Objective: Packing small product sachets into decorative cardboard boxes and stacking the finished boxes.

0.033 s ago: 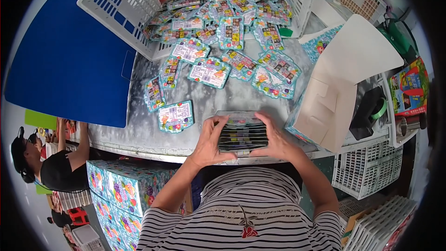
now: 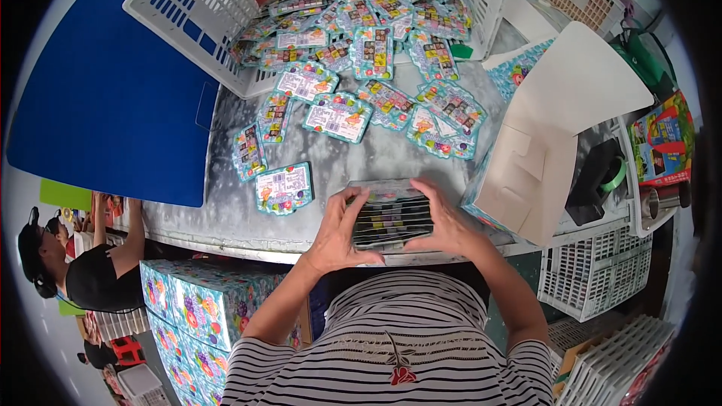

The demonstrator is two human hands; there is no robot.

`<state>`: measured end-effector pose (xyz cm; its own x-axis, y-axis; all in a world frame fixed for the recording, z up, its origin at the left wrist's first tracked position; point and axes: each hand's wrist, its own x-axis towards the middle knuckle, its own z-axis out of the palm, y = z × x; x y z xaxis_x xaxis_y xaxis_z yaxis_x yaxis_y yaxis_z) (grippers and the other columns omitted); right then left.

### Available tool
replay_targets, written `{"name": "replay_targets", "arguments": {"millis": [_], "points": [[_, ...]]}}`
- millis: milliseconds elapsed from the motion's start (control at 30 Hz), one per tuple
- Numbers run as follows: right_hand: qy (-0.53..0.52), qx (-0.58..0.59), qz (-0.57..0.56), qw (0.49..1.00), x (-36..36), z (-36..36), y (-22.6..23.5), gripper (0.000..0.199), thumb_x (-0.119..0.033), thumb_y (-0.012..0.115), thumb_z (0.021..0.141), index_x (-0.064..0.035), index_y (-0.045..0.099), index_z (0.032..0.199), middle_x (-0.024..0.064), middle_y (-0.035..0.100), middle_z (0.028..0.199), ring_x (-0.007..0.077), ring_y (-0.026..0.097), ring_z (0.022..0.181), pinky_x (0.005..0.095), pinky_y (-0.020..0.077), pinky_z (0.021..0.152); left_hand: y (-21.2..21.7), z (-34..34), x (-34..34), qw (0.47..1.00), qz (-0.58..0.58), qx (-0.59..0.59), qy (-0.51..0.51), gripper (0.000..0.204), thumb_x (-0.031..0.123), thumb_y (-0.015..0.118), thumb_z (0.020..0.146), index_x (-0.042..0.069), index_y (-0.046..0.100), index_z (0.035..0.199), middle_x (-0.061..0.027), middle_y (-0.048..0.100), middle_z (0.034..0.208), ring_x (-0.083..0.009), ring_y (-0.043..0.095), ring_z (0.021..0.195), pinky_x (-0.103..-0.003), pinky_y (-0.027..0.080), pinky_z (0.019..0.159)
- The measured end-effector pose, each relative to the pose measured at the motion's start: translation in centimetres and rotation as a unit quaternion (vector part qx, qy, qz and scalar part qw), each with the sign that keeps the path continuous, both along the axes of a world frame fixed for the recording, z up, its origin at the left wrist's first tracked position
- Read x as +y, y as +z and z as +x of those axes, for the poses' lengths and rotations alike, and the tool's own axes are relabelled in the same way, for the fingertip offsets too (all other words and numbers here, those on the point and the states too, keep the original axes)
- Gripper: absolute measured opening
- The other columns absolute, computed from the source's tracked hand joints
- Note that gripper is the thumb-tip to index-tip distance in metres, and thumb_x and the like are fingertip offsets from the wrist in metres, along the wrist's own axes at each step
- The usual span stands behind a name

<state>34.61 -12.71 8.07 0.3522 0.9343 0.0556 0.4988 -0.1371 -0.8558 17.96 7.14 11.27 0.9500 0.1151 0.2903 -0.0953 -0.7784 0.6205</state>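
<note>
Head view: one upright-edged stack of thin, dark-layered flat packs with glossy plastic surfaces [image 2: 392, 219], at the near edge of the grey, mottled tabletop [image 2: 338, 162], in front of the striped shirt. Left hand [image 2: 336, 229]: one, part-curled, thumb and fingers bracketing the stack's left end. Right hand [image 2: 445, 227]: one, likewise half-closed, bracketing the right end; the stack is held between both. Handling, as judged: each pack light, fairly stiff as a card, likely slick on its faces; the bundle moderately heavier and apt to fan or shed inner layers if pressure slackens. Best hold: both short ends, even inward squeeze, thumbs along the near side; thin edges may crease under hard pinching. Layers within the stack: several, too fine to count surely. Loose flat packs with wavy teal borders and multicoloured print [image 2: 339, 116]: eight in the front spread, two of them overlapping at right; the heap behind too overlapped to number. Open white-lined cardboard carton with raised flap [image 2: 519, 173]: one, right of the hands. Black tape dispenser [image 2: 590, 188]: one, bearing one green tape roll [image 2: 614, 174]. Large flat blue panel [image 2: 113, 90]: one, far left.
</note>
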Motion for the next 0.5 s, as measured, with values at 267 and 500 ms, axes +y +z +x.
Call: {"name": "replay_targets", "arguments": {"millis": [267,500], "points": [[0.02,-0.026,-0.001,0.999,-0.5,-1.1,0.6,0.113,-0.026,0.087,0.06,-0.0079,0.015,0.145,0.0226,0.028,0.144,0.0383,0.03,0.135,0.0438,0.0282,0.111,2.5,-1.1,-1.7,0.993,0.093,0.077,0.001,0.112,0.048,0.083,0.058,-0.006,0.029,0.14,-0.0234,0.046,0.126,-0.0394,0.047,0.106,-0.045,0.04,0.095],[-0.11,0.047,-0.032,0.992,-2.8,-3.3,1.7,0.108,-0.026,0.086,0.066,-0.0032,0.016,0.145,0.0211,0.03,0.144,0.0359,0.031,0.135,0.0425,0.0297,0.11,1.7,-0.1,-0.9,0.993,0.065,0.096,0.025,0.1,0.045,0.085,0.057,-0.002,0.041,0.134,-0.0201,0.048,0.122,-0.0378,0.049,0.108,-0.045,0.041,0.095]]}}
